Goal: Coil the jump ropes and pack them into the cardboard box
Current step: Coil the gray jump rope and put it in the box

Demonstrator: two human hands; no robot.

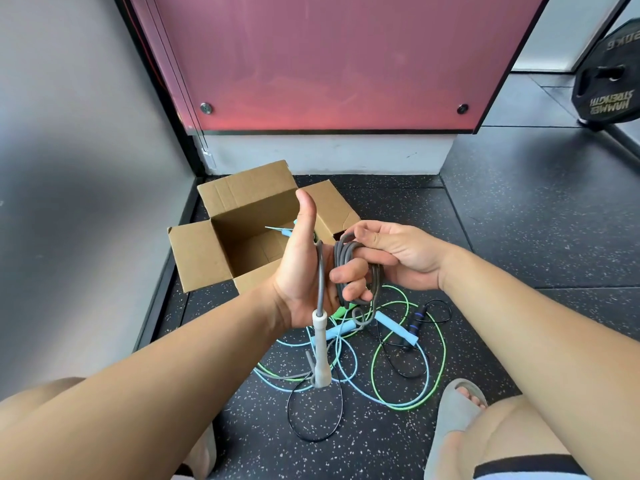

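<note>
My left hand (300, 271), thumb up, curls its fingers around a coiled grey jump rope (341, 252), whose pale handle (319, 344) hangs straight down below my palm. My right hand (405, 254) grips the same coil from the other side, its fingers hooked through the loops. Just beyond my hands an open cardboard box (242, 199) sits on the speckled black floor (502, 237), while green (441, 358), light blue (396, 329) and black jump ropes (313, 439) lie tangled on the floor beneath them.
</note>
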